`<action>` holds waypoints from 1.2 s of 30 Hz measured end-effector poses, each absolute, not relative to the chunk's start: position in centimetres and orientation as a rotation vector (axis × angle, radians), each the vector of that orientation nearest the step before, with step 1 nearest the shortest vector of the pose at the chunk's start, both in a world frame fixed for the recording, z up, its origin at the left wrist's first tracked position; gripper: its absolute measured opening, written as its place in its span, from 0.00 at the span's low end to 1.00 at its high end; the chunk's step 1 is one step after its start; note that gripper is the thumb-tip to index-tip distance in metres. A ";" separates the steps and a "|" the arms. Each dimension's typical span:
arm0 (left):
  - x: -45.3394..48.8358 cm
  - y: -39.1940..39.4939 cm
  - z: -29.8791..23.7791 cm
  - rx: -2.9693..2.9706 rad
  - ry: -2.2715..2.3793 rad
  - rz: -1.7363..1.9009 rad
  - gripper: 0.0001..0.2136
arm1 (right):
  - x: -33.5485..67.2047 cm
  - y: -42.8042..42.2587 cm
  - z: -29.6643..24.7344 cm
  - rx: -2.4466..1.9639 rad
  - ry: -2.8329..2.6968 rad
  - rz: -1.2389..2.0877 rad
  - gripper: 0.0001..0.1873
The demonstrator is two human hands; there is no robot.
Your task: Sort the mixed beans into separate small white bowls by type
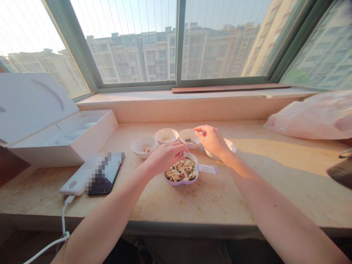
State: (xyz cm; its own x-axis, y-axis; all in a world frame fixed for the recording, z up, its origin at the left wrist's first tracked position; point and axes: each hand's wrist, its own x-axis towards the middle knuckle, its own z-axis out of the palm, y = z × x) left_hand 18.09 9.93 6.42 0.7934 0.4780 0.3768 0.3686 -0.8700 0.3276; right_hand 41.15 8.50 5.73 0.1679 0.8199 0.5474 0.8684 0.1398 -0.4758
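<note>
A purple-rimmed, lobed bowl (182, 182) with a handle holds a mix of peanuts, yellow beans and dark and green beans. Over its back left part is my left hand (167, 157), its fingers curled together; anything in them is too small to make out. My right hand (213, 141) is at the right rim of a white bowl (191, 146) with a few dark beans in it. Thumb and fingers there are drawn into a pinch, whose contents I cannot make out. Another white bowl (232, 146) is partly hidden behind that hand.
Two more white bowls, one at the left (140, 151) and one at the back (166, 131), hold small bits of food. Further left lie a phone (110, 178), a white power bank (73, 182) with a cable, and an open white box (68, 141). A plastic bag (310, 116) rests at right.
</note>
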 end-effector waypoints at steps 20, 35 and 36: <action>18.1 9.8 6.5 2.701 0.840 0.852 0.10 | 37.5 6.1 6.7 -1.237 -1.769 1.232 0.22; 18.3 9.5 5.8 2.838 0.658 0.242 0.12 | 39.4 7.7 6.2 -1.788 -1.667 0.050 0.07; 18.4 9.5 5.7 2.845 0.657 0.219 0.12 | 39.6 7.9 6.0 -1.800 -1.669 0.013 0.07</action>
State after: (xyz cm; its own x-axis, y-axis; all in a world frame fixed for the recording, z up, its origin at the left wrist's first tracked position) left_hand 18.39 9.47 5.73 0.8893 0.4472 0.0963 0.4154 -0.8776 0.2394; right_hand 39.55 7.88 6.02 0.1803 0.8876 0.4238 0.8807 0.0462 -0.4715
